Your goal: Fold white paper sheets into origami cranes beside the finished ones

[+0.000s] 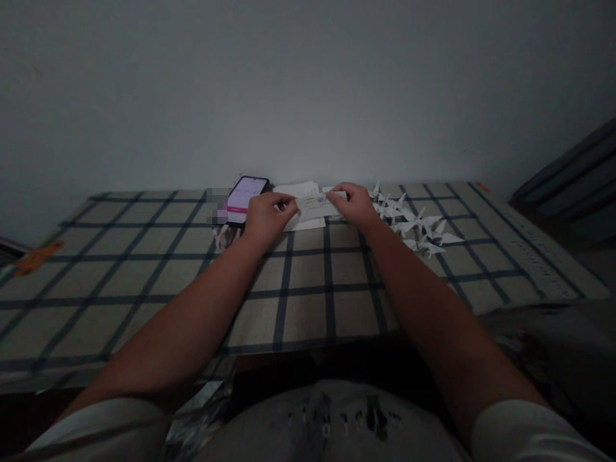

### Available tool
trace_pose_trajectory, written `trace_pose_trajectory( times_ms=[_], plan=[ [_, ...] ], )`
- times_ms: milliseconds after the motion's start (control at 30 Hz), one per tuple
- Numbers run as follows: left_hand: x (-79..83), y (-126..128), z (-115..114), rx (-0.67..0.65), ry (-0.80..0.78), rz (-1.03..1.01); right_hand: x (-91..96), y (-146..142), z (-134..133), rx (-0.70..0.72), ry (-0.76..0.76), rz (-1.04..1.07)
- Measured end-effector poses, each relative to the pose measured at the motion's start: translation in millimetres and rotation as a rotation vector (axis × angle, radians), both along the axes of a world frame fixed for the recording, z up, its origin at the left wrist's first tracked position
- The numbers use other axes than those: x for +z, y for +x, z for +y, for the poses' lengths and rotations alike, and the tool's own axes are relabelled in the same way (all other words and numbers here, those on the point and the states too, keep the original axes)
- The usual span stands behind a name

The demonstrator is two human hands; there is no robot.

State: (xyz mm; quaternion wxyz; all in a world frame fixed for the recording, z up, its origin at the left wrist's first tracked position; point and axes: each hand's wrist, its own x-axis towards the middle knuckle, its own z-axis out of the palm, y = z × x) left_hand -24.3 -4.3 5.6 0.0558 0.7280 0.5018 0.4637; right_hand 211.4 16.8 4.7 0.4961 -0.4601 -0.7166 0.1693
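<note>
A small sheet of printed paper (pixel 314 206) is stretched between my two hands at the back middle of the table. My left hand (pixel 269 215) pinches its left end, fingers closed. On the right end, my right hand (pixel 353 202) grips it between thumb and fingers. Under it and just behind lie more white sheets (pixel 297 188). Several folded white paper cranes (pixel 418 224) are heaped to the right of my right hand. A phone (pixel 246 197) with a lit screen leans at a slant beside my left hand.
A checked cloth (pixel 308 276) covers the table, which meets a plain wall (pixel 308 90) at the back. A pinkish strap or cord (pixel 222 237) lies below the phone. An orange item (pixel 39 256) lies at the far left edge.
</note>
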Motion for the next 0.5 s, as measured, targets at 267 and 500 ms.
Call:
trace_pose_trajectory(
  times_ms=[267, 500],
  plan=[
    [-2.1, 3.9, 4.4, -0.021, -0.151, -0.238, -9.4, 3.5, 11.8, -0.004, -0.112, 0.227],
    [-5.7, 14.9, -4.7, -0.358, -0.512, -0.322, -5.9, -6.6, 6.8, 0.092, -0.241, 0.408]
  ],
)
